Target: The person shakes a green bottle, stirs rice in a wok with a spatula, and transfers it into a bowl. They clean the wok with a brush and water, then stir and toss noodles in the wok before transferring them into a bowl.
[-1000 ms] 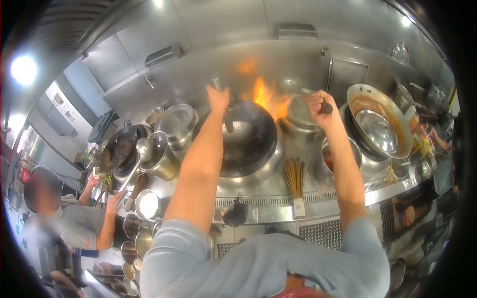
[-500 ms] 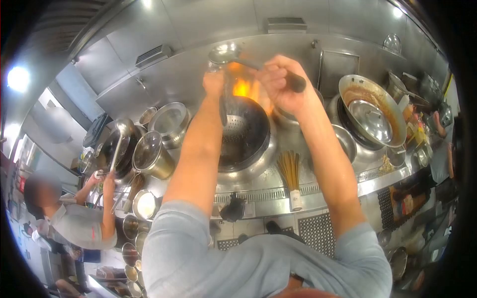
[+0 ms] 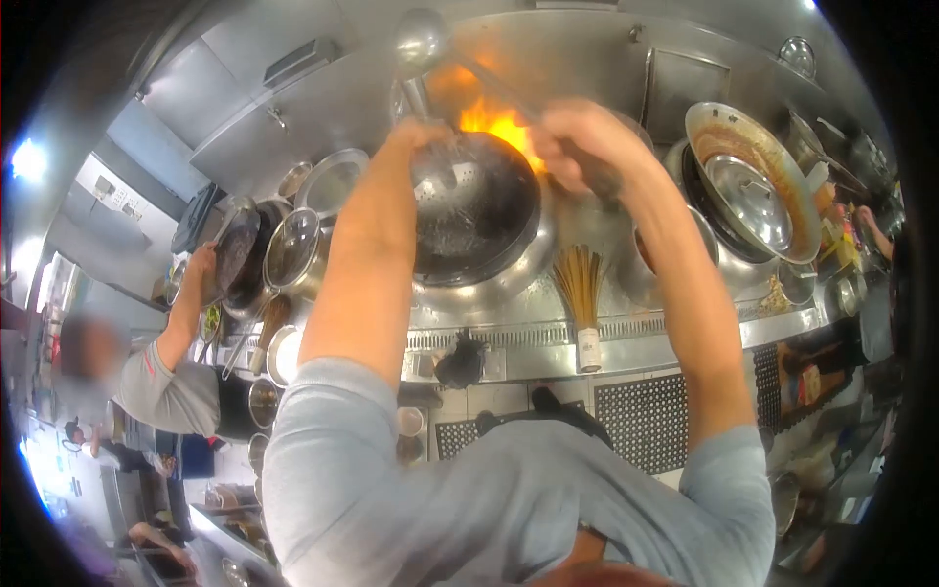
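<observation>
My right hand (image 3: 587, 147) is closed round the dark handle of a ladle (image 3: 421, 44). The ladle's metal bowl is raised beyond the stove, to the upper left of the flames. My left hand (image 3: 419, 135) is closed at the far left rim of a dark wok (image 3: 479, 230). A metal piece (image 3: 416, 96) sticks up just past that hand, and I cannot tell what its fingers grip. Small holes of a perforated metal part (image 3: 474, 174) show in the upper part of the wok. Orange flames (image 3: 494, 122) rise behind the wok's far rim.
A bamboo brush (image 3: 580, 293) stands upright at the stove's front edge. On the right, a large sauce-stained wok (image 3: 704, 137) holds a metal lid (image 3: 748, 201). Metal pots (image 3: 293, 249) stand to the left, where a co-worker (image 3: 176, 386) handles another wok (image 3: 240, 249).
The ladle has swung up and away. My left hand now sits by the wok's far rim, and the dark handle earlier across the wok no longer shows. The co-worker's ladle has moved.
</observation>
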Demonstrator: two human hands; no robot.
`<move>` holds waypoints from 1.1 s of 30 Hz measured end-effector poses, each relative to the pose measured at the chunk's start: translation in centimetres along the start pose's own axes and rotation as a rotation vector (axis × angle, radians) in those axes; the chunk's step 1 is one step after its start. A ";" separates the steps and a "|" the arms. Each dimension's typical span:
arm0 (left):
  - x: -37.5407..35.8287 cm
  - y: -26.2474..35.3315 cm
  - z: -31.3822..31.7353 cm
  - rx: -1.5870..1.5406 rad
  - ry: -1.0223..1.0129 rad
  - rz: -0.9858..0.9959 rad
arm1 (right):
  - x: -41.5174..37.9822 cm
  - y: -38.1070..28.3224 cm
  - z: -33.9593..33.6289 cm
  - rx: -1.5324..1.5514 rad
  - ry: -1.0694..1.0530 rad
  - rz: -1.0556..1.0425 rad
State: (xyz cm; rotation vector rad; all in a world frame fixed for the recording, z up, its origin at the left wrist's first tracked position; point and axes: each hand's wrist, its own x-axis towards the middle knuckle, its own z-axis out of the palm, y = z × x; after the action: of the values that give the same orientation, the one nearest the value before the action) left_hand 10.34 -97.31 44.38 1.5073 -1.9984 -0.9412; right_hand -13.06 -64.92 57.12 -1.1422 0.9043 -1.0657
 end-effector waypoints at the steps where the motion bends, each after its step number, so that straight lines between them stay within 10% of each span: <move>1: 0.2 -1.2 0.3 0.143 -0.046 0.035 | -0.9 1.3 -1.0 -0.133 0.054 -0.033; 8: -8.1 3.7 -2.6 0.110 0.042 -0.069 | -10.6 15.5 -11.7 -1.024 0.577 -0.058; 17: -16.1 4.6 -9.9 0.152 0.118 -0.106 | -20.0 25.4 -24.9 -1.412 0.686 0.320; 23: -29.9 1.6 -8.0 0.078 0.576 0.014 | -20.4 29.7 -27.2 -1.424 0.735 0.363; 28: -40.0 -6.8 -5.2 0.183 0.705 0.235 | -20.1 28.9 -25.7 -1.593 0.804 0.191; 32: -46.6 -9.7 -0.1 -0.086 0.814 -0.054 | -16.3 28.3 -14.7 -1.277 0.623 -0.221; 33: -47.4 -10.9 1.1 -0.083 0.823 -0.098 | -15.8 30.0 -12.6 -1.311 0.530 -0.057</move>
State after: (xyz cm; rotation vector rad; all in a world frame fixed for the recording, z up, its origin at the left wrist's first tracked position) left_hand 30.38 -53.50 37.32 1.5987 -1.2828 -0.3238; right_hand -23.61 -50.53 25.62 -1.9569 2.1616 -0.7630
